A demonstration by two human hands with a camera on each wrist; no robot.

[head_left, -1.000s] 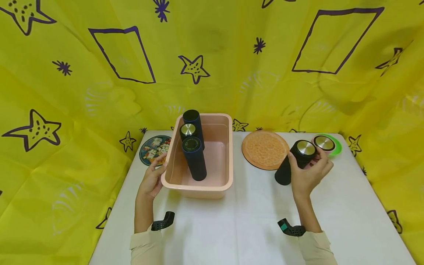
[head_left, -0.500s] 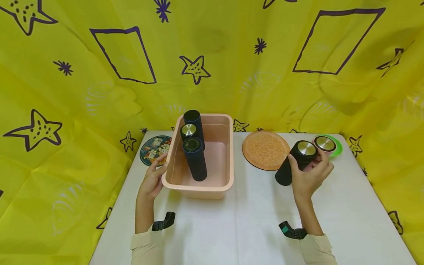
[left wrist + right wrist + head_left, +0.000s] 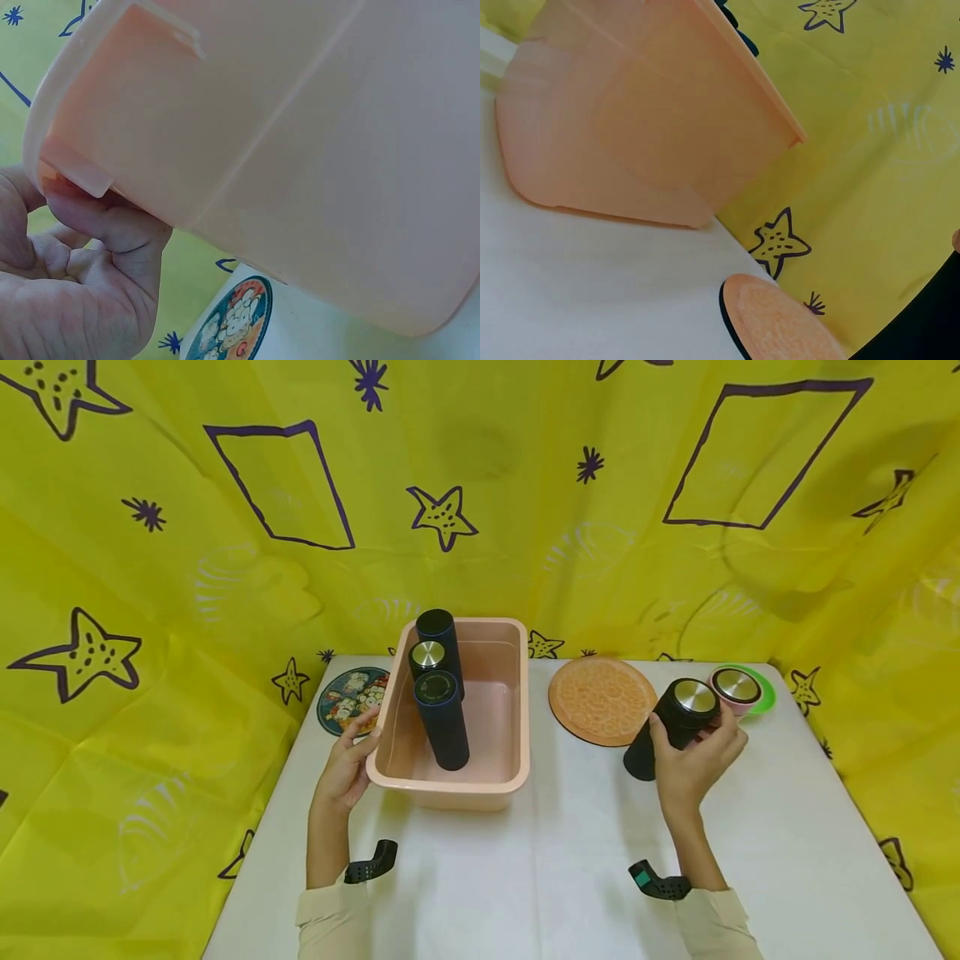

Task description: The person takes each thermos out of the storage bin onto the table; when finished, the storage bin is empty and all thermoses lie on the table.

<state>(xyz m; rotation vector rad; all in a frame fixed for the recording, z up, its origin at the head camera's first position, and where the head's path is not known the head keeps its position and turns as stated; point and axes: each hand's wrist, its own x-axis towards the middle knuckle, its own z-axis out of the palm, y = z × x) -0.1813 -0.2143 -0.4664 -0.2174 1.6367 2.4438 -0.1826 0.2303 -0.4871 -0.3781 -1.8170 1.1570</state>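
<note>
My left hand (image 3: 350, 770) grips the left rim of a peach plastic basin (image 3: 446, 787), its fingers tucked at the rim in the left wrist view. Inside the basin stand several dark bottles: a tall one (image 3: 442, 731) in front, a silver-topped one (image 3: 428, 654) behind it, and another dark one (image 3: 436, 625) at the back. On the right, my right hand (image 3: 693, 768) holds a black flask (image 3: 641, 752) with a silver lid, thumb on its left side and fingers on its right. Only the flask's dark edge (image 3: 922, 315) shows in the right wrist view.
Behind my right hand is a pink bottle with a silver lid (image 3: 737, 685), overlapping a green round mat (image 3: 766, 693). An orange round mat (image 3: 600, 702) lies between basin and flask. A patterned round mat (image 3: 348, 697) is left of the basin. Yellow cloth (image 3: 480, 568) hangs behind the table.
My right hand's thumb and fingers have shifted slightly lower on the black flask, which stays in place. The left hand and the basin have not visibly moved.
</note>
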